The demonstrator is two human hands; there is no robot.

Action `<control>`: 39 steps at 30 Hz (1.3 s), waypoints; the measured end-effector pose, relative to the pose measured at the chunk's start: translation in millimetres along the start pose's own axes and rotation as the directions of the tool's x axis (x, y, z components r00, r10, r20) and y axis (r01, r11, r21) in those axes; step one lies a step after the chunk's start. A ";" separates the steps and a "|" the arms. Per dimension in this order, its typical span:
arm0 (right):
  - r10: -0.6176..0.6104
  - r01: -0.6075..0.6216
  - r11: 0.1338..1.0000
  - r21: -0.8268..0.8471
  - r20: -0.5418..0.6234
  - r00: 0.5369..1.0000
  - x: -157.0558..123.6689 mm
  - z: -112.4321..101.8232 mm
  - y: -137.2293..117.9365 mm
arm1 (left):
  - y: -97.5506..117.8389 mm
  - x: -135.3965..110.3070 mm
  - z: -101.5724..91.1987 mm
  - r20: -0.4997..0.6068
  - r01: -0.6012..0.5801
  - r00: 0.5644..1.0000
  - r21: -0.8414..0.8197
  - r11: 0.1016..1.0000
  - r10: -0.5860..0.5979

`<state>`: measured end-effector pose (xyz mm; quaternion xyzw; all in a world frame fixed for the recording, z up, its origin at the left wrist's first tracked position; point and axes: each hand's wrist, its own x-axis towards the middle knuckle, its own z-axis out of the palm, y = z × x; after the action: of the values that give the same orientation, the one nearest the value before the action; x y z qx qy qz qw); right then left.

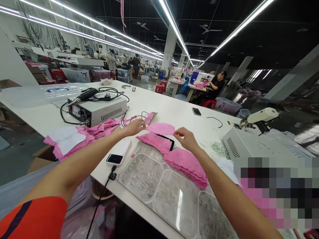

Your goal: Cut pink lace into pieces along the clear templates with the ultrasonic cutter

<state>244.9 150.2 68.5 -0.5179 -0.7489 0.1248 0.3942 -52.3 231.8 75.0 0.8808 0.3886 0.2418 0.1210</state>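
Note:
A small pink fabric piece (pixel 161 128), pointed at both ends, is stretched level between my two hands over the table. My left hand (pixel 136 127) pinches its left end, and my right hand (pixel 185 136) pinches the right end. Just below it lies a stack of pink fabric pieces (pixel 156 142), partly over a dark-edged flat object. A second, thicker pink stack (pixel 185 164) with scalloped edges sits under my right wrist. Both rest at the far side of a clear plastic tray with rounded compartments (pixel 163 176).
A grey box with a hot-tool handpiece (pixel 99 108) and looping cables stands left. Pink fabric with white paper (pixel 68 139) lies before it. A white power bank (pixel 119 151) trails a cable. A phone (pixel 196 111) lies farther back, and a machine (pixel 259 119) stands right.

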 end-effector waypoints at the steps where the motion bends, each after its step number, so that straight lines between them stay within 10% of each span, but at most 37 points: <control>1: -0.026 0.026 1.000 -0.012 0.038 0.999 -6.0 10.4 3.0 | -4.8 -8.9 4.6 0.030 0.000 1.000 0.007 1.000 0.000; 6: -0.080 0.088 0.995 -0.041 0.178 0.981 -35.9 44.2 5.7 | -22.0 -37.6 19.2 0.143 -0.007 0.990 0.029 1.000 0.003; 10: -0.028 0.037 0.998 -0.057 0.145 0.989 -48.6 27.6 0.1 | -15.0 -33.5 14.7 0.144 -0.039 0.989 0.044 0.998 0.032; 17: 0.196 -0.195 0.974 -0.119 0.001 0.981 -112.1 -40.4 10.8 | 71.2 -20.5 48.8 0.219 -0.274 0.935 -0.045 0.961 0.277; 22: 0.241 -0.230 0.965 -0.129 0.071 0.968 -141.6 -47.2 21.7 | 119.1 -6.7 90.4 0.305 -0.357 0.884 -0.052 0.933 0.355; 39: 0.193 -0.191 0.921 -0.341 -0.028 0.981 -140.5 -26.6 8.8 | 128.9 5.3 100.7 0.199 -0.347 0.915 -0.058 0.936 0.351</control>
<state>291.4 25.4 16.0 -0.6489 -0.7060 0.0324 0.2820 83.8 147.0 42.4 0.9548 0.2080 0.1713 0.1252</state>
